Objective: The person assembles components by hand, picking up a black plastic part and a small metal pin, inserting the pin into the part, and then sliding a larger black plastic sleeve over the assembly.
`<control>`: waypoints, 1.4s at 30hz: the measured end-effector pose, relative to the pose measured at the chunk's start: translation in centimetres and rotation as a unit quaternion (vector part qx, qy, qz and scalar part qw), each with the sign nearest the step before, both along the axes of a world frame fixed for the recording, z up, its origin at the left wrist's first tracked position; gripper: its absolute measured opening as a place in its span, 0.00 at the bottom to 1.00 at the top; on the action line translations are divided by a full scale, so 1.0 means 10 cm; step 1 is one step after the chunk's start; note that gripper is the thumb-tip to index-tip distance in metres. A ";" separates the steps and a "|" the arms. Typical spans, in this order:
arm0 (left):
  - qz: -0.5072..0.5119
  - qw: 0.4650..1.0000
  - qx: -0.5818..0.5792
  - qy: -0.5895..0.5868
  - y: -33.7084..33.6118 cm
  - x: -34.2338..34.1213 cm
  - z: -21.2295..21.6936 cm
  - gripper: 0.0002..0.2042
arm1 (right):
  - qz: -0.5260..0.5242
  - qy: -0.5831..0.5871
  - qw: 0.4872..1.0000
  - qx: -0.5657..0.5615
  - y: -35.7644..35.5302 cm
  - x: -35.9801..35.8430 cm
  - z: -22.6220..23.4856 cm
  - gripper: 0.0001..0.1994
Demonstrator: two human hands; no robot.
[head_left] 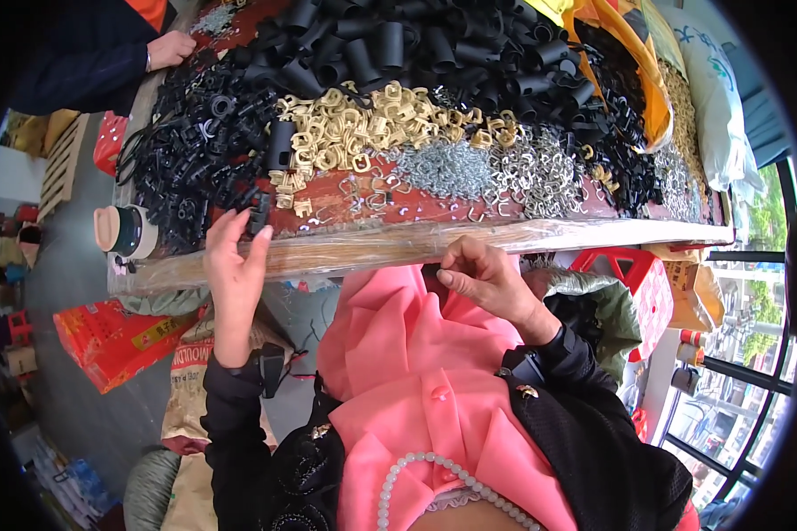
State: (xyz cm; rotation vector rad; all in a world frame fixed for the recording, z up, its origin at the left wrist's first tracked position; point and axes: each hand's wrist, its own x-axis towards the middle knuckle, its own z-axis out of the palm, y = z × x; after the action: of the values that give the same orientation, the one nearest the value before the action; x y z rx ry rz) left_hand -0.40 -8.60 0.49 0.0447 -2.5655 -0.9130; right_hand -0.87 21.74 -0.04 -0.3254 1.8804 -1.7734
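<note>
My left hand (236,274) is raised at the table's front edge, with a small black plastic part (259,211) pinched between thumb and fingertips. Beside it spreads a heap of similar black plastic parts (199,150). My right hand (496,285) hovers over my lap, just in front of the edge. Its fingers are curled toward the thumb, and what they may hold is hidden. Beyond the hands lie beige plastic clips (354,133), small silvery screws (443,168) and bent metal clips (540,173). At the back are black tubes (390,44).
The table's front edge (372,248) is wrapped in clear film. A lidded cup (133,232) stands at its left corner. Across the far left, another person's hand (170,50) rests by the parts. Below are a red bag (115,341), sacks and a red stool (624,265).
</note>
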 end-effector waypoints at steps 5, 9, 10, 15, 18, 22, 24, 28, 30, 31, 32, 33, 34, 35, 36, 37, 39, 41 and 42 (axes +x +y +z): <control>-0.110 0.993 -0.010 -0.034 0.22 -0.11 0.10 0.15 | 0.047 0.030 0.998 0.040 -0.11 -0.06 -0.08 0.08; -0.139 0.990 -0.028 -0.011 0.25 -0.28 -0.13 0.14 | 0.063 0.076 0.992 0.083 -0.11 -0.08 0.00 0.07; -0.137 0.990 -0.028 -0.008 0.24 -0.30 -0.15 0.14 | 0.065 0.079 0.991 0.084 -0.11 -0.10 0.00 0.07; -0.117 0.992 -0.036 -0.009 0.24 -0.28 -0.18 0.14 | 0.046 0.127 0.987 0.084 -0.06 -0.05 -0.03 0.06; -0.119 0.992 -0.043 0.006 0.32 -0.30 -0.14 0.12 | 0.025 0.123 0.989 0.072 -0.03 -0.04 -0.04 0.06; -0.128 0.864 0.438 -0.213 0.49 -0.19 0.01 0.11 | -0.010 0.100 0.994 0.039 -0.01 -0.02 0.02 0.07; -0.199 0.692 0.668 -0.188 0.64 -0.13 0.12 0.11 | -0.041 0.118 0.991 0.048 -0.02 -0.03 0.14 0.09; -0.226 0.516 0.799 -0.214 0.95 -0.02 0.13 0.12 | -0.074 0.231 0.969 0.046 -0.15 -0.03 0.28 0.12; -0.224 0.479 0.815 -0.236 1.07 -0.02 0.11 0.12 | -0.084 0.280 0.955 0.047 -0.13 -0.04 0.28 0.14; -0.219 0.465 0.819 -0.255 1.11 -0.01 0.09 0.12 | -0.079 0.317 0.943 0.063 -0.12 -0.05 0.26 0.15; -0.212 0.451 0.823 -0.272 1.13 -0.01 0.08 0.12 | -0.074 0.353 0.929 0.078 -0.10 -0.06 0.24 0.17; -0.206 0.437 0.827 -0.288 1.15 0.00 0.06 0.12 | -0.067 0.389 0.914 0.094 -0.09 -0.08 0.22 0.18; -0.202 0.436 0.828 -0.289 1.16 -0.01 0.04 0.12 | -0.066 0.385 0.916 0.093 -0.08 -0.10 0.20 0.18; -0.210 0.434 0.824 -0.298 1.16 -0.01 0.03 0.12 | -0.059 0.421 0.899 0.103 -0.07 -0.12 0.17 0.19; -0.219 0.431 0.820 -0.306 1.16 -0.03 0.01 0.12 | -0.052 0.458 0.881 0.111 -0.06 -0.15 0.15 0.20; -0.229 0.429 0.816 -0.313 1.16 -0.03 0.00 0.12 | -0.045 0.494 0.860 0.120 -0.05 -0.17 0.14 0.21; -0.219 0.442 0.808 -0.322 1.14 -0.03 -0.01 0.12 | -0.033 0.490 0.863 0.121 -0.04 -0.18 0.17 0.20; -0.206 0.469 0.788 -0.340 1.12 -0.02 -0.01 0.12 | -0.013 0.486 0.865 0.126 -0.02 -0.18 0.23 0.19; -0.206 0.469 0.789 -0.340 1.11 -0.02 0.01 0.12 | -0.013 0.486 0.865 0.127 0.00 -0.18 0.24 0.19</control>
State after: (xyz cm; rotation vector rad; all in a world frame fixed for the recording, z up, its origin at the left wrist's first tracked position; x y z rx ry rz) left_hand -0.56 2.49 0.54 0.3633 -0.9697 -3.5957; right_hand -2.66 21.72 2.39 -1.2812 2.7421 -1.4271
